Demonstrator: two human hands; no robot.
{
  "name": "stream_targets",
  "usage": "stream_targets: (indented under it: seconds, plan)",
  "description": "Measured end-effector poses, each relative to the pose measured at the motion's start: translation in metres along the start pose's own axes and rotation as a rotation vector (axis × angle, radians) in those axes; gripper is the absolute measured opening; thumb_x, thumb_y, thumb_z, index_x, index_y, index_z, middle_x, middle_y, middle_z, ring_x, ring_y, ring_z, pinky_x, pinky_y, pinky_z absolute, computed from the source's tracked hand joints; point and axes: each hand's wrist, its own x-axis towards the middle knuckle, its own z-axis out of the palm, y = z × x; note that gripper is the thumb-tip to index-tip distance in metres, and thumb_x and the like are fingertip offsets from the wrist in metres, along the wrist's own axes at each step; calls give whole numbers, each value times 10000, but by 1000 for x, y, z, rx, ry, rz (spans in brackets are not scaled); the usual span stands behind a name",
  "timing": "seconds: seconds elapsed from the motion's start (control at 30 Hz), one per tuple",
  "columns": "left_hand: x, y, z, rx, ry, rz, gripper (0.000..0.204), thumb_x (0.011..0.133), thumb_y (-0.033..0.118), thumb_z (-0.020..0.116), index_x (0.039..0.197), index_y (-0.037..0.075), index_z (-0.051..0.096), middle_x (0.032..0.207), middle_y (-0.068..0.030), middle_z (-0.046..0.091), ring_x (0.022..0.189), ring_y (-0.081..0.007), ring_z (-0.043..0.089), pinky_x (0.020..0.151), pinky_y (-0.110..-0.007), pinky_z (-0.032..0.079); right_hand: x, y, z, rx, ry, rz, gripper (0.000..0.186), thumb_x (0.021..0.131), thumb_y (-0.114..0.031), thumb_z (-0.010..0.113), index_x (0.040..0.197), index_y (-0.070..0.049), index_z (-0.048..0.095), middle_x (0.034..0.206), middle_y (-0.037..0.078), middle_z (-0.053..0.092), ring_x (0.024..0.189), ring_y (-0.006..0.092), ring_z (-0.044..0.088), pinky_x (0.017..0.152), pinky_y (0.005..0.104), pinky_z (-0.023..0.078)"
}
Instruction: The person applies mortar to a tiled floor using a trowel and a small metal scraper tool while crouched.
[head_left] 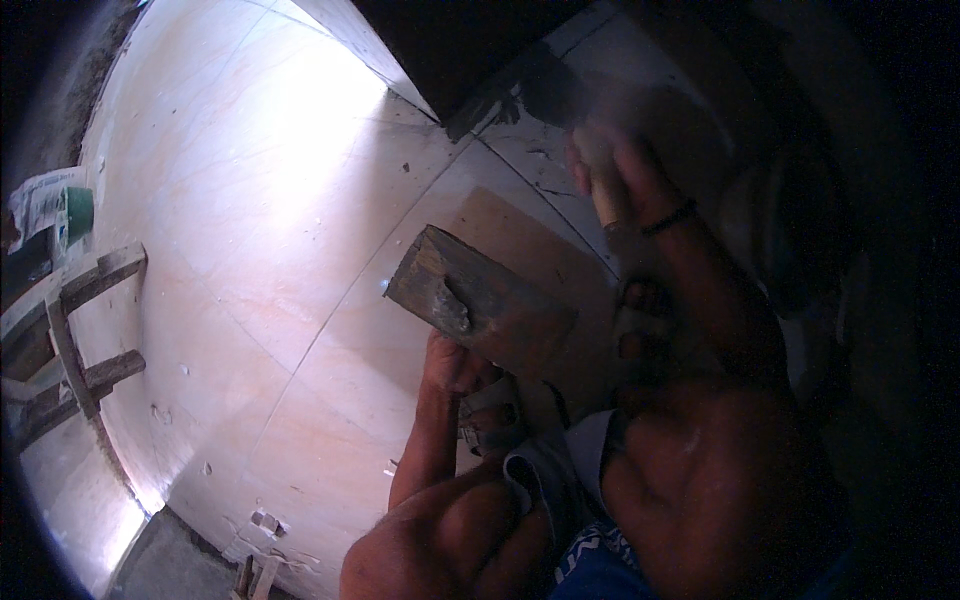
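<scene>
My left hand point(458, 366) is closed under a rectangular plasterer's hawk point(520, 310), holding it level above the tiled floor. A small grey lump of mortar point(452, 308) sits on the hawk's top, which is smeared with residue. Out to the right and farther forward, my right hand point(635, 175) is wrapped round the pale wooden handle point(606, 200) of a trowel. Its blade point(552, 88) appears as a dark, blurred shape low by the foot of a dark upright surface. Deep shadow hides the blade's edge and whether it touches anything.
Large pale tiles point(300, 260) with dark joints cover the floor, scattered with crumbs. A corner point(425, 100) juts in at the top. Rough wooden framing point(75, 330) and a green-and-white package point(72, 205) stand at the left. My sandalled feet point(490, 425) are close below the hawk.
</scene>
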Motion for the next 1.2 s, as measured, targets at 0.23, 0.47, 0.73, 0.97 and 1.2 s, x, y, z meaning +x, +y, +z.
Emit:
stream_targets:
  seconds: [0.23, 0.47, 0.73, 0.97, 1.2]
  plan:
    - [3, -2, -6, 7, -34, 12, 350, 829, 87, 513, 1154, -10, 425, 1154, -172, 482, 1041, -317, 492, 894, -467, 401, -10, 18, 7, 168, -54, 224, 302, 852, -373, 426, 917, -85, 487, 730, 27, 515, 551, 111, 498, 488, 246, 443]
    - [3, -2, -14, 15, -61, 15, 352, 839, 118, 506, 1160, -2, 425, 1164, -161, 480, 1052, -318, 485, 904, -479, 386, -26, 33, 35, 107, -114, 323, 321, 861, -376, 405, 951, -80, 490, 718, 28, 503, 547, 113, 489, 483, 256, 431]
    - [1, 0, -11, 15, -53, 32, 345, 851, 112, 479, 1161, -22, 410, 1161, -174, 475, 1045, -318, 490, 886, -465, 408, -42, 26, 26, 208, -245, 444, 365, 881, -381, 342, 958, -54, 484, 725, 44, 505, 511, 134, 498, 424, 269, 435]
    - [2, 1, 2, 39, -15, 49, 316, 853, 73, 455, 1149, -31, 420, 1141, -184, 481, 1025, -320, 499, 850, -448, 435, -43, 42, -46, 660, -612, 448, 500, 890, -428, 278, 1061, 9, 453, 700, 126, 532, 466, 198, 545, 393, 357, 487]
    - [15, -6, 5, 91, 82, 60, 293, 859, 82, 454, 1127, -35, 435, 1096, -178, 506, 964, -294, 535, 799, -408, 466, -25, 54, -66, 633, -1288, 577, 534, 854, -493, 325, 961, -6, 513, 746, 130, 568, 489, 219, 562, 424, 329, 494]
